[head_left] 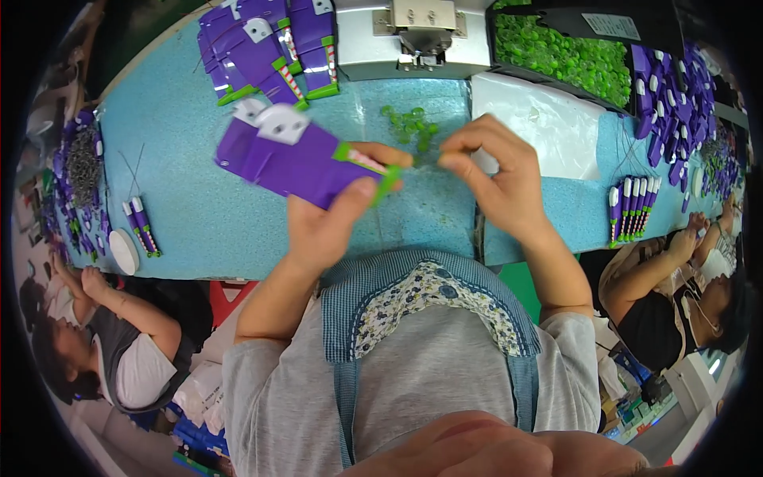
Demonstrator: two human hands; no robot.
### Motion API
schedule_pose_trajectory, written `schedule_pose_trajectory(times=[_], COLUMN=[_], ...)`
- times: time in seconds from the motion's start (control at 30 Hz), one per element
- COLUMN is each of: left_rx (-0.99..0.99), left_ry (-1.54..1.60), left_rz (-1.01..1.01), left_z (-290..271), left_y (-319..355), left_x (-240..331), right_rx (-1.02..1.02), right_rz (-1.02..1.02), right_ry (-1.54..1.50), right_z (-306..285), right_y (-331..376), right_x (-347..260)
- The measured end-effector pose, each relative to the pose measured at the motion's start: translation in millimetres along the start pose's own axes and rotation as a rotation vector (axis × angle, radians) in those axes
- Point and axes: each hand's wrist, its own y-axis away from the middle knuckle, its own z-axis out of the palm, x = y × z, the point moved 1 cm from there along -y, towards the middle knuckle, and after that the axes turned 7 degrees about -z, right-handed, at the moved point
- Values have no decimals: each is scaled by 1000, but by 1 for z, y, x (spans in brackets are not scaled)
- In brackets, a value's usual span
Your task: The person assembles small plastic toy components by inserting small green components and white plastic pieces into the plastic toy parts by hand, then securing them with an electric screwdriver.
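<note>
Left hand (326, 226) closest to me, fingers clamped on purple folded carton (298, 159), long axis running up-left, green end toward right hand (497, 179) | right fingers pinched narrow, maybe holding a green button | loose green buttons (409, 123) on blue table (183, 199) just beyond.

I am seeing a bin of green caps (568, 56) sitting behind the blue mat (199, 207), a press (421, 32) standing centrally, and purple cartons (270, 48) lying stacked beside it.

blue table (199, 207) | purple cartons (266, 48) | green caps (409, 123) | clear bag (548, 119) | white cup (124, 251)
</note>
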Motion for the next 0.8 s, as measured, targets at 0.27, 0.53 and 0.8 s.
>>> schedule_pose_trajectory(times=[0.27, 0.53, 0.8], left_rx=[525, 688, -11], left_ry=[-351, -857, 21], left_rz=[96, 251, -153], left_z=[-63, -74, 1], left_y=[-35, -58, -4], left_x=[25, 14, 14], right_rx=[-75, 62, 128], right_rz=[-272, -78, -120], right_ry=[370, 176, -266], right_z=[13, 0, 4], right_y=[-10, -2, 19], right_x=[23, 0, -12])
